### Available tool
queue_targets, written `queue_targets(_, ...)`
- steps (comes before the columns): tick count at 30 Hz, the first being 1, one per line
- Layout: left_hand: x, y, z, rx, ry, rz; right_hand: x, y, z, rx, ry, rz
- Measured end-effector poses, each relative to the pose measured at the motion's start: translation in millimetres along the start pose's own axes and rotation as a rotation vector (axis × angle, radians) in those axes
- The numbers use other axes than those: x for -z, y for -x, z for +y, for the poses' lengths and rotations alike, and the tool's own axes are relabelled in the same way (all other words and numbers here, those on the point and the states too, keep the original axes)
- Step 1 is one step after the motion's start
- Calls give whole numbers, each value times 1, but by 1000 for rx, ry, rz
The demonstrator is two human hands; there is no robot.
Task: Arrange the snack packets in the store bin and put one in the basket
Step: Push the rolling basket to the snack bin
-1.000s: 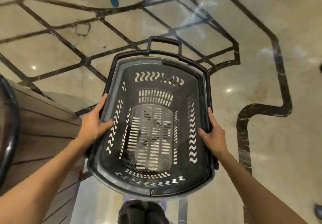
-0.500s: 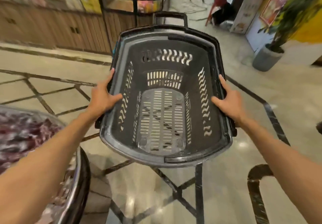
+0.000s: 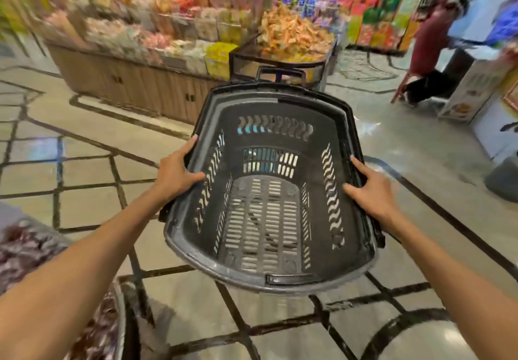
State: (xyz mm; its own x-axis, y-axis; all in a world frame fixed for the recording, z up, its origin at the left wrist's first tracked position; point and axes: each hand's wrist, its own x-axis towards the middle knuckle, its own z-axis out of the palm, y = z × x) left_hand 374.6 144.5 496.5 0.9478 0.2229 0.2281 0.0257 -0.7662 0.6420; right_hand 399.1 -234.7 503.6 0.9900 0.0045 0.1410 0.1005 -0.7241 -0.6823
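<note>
The store floor fills most of the view, pale tile crossed by dark inlaid lines; beyond it runs a long wooden display counter heaped with blurred, bright snack packets, which cannot be told apart at this distance. Just past the far end of the basket stands a dark-framed store bin piled with orange snack packets; it is probably the bin to be arranged, though that is a judgement. A second, round bin of dark reddish packets sits at the lower left, near the person's left arm.

The basket is black, slotted and holds nothing; it is carried off the floor, its near end tipped down toward the person, presumably to keep its open top ready while walking. Its folded handle rises at the far end.

The left hand grips the basket's left rim, thumb hooked inside the wall and fingers wrapped over the outer edge; the right hand holds the right rim likewise, thumb lying inside, fingers along the edge. Two hands likely steady a wide load; no packet is in the basket yet, so the task has barely begun.
</note>
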Motion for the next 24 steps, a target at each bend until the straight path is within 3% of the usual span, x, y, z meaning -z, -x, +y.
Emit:
queue_targets(8, 7, -80, -67, 151, -7, 62, -77, -138, -44, 39, -25, -178)
queue_targets(24, 93, -339, -301, 244, -44, 84, -349, -381, -188, 88, -97, -260)
